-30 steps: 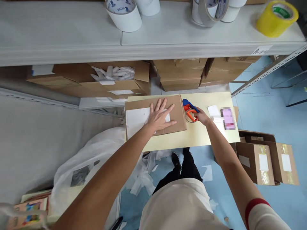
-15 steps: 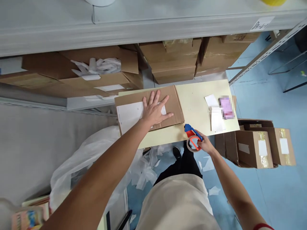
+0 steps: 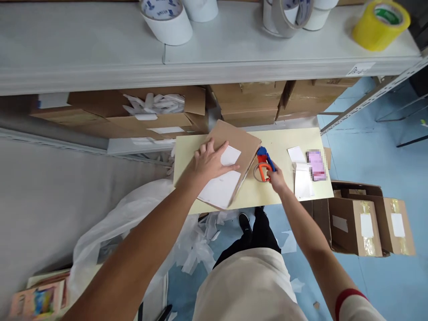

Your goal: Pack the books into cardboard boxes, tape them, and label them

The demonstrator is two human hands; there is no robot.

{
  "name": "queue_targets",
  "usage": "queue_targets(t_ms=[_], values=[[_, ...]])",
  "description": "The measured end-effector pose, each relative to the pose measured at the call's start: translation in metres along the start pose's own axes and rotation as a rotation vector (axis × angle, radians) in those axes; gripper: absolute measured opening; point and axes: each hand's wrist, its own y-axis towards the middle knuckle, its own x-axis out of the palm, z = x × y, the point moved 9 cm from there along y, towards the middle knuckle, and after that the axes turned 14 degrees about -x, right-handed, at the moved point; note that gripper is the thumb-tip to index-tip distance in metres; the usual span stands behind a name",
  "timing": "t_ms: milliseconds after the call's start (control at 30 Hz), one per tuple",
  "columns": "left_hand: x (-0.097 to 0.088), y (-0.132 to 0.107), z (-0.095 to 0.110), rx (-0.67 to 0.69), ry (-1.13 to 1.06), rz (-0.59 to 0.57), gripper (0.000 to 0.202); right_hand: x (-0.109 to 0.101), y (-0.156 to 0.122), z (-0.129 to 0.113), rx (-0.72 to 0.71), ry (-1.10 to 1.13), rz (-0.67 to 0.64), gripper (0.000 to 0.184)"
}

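Observation:
A flat brown cardboard box [image 3: 245,139] lies turned at an angle on the pale yellow table [image 3: 274,196]. White paper sheets [image 3: 220,189] rest on its top face. My left hand [image 3: 210,162] lies on the box and paper with its fingers spread. In my right hand [image 3: 277,179] is a blue and orange tape dispenser [image 3: 264,162], gripped by its handle. The dispenser's head is beside the box's right edge; whether it touches the cardboard I cannot tell.
White papers [image 3: 302,180] and a blurred pink item [image 3: 316,165] lie at the table's right. Tape rolls [image 3: 381,24] stand on the shelf [image 3: 234,53] above. Boxes [image 3: 356,227] sit on the floor at right. A plastic bag [image 3: 123,218] with paper scraps is at left.
The cardboard box has been turned on the table under my left hand. My right hand has brought the tape dispenser up and inward to the box's edge. The camera view has tilted upward.

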Motion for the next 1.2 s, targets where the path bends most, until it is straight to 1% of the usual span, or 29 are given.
queue_targets(t_ms=[33,100,167,200,267,367,467,533,600,700,767,800,867,967,1067,1133,1200], values=[[0.001,-0.003,-0.006,-0.012,0.001,0.004,0.104,-0.007,0.022,-0.01,0.013,-0.007,0.037,0.074],[0.005,-0.011,-0.015,-0.032,0.001,0.02,0.113,-0.006,0.061,-0.026,0.023,-0.011,0.008,0.066],[0.012,-0.017,-0.02,-0.041,-0.005,0.035,0.118,0.002,0.087,-0.036,0.017,-0.026,-0.064,0.061],[0.015,-0.019,-0.02,-0.036,-0.009,0.036,0.12,0.006,0.094,-0.038,0.011,-0.035,-0.096,0.061],[0.022,-0.021,-0.019,-0.02,-0.019,0.018,0.12,0.01,0.1,-0.039,0.003,-0.053,-0.135,0.065],[0.028,-0.019,-0.02,-0.028,-0.034,-0.013,0.12,0.009,0.095,-0.038,-0.014,-0.072,-0.147,0.072],[0.028,-0.019,-0.02,-0.041,-0.04,-0.024,0.12,0.002,0.076,-0.036,-0.02,-0.106,-0.158,0.075],[0.028,-0.019,-0.02,-0.043,-0.037,-0.025,0.12,-0.006,0.048,-0.028,-0.001,-0.122,-0.166,0.077],[0.028,-0.02,-0.019,-0.045,-0.028,-0.023,0.12,-0.015,0.005,-0.011,0.036,-0.131,-0.173,0.081],[0.028,-0.021,-0.017,-0.046,-0.009,-0.023,0.12,-0.024,-0.078,0.024,0.116,-0.126,-0.18,0.084],[0.029,-0.022,-0.017,-0.042,-0.002,-0.022,0.12,-0.027,-0.128,0.042,0.118,-0.107,-0.147,0.083],[0.029,-0.022,-0.017,-0.039,-0.005,-0.019,0.12,-0.027,-0.148,0.05,0.126,-0.101,-0.116,0.083],[0.029,-0.022,-0.017,-0.038,-0.017,-0.015,0.121,-0.024,-0.174,0.061,0.127,-0.089,-0.072,0.084],[0.029,-0.021,-0.016,-0.042,-0.037,-0.015,0.121,-0.014,-0.188,0.066,0.119,-0.066,-0.029,0.084],[0.026,-0.02,-0.014,-0.048,-0.07,-0.006,0.121,-0.002,-0.186,0.064,0.123,-0.018,0.041,0.084],[0.023,-0.02,-0.018,-0.097,-0.114,0.009,0.119,0.003,-0.176,0.061,0.127,0.027,0.108,0.083],[0.02,-0.024,-0.029,-0.191,-0.148,0.037,0.115,0.003,-0.152,0.052,0.108,0.072,0.149,0.083]])
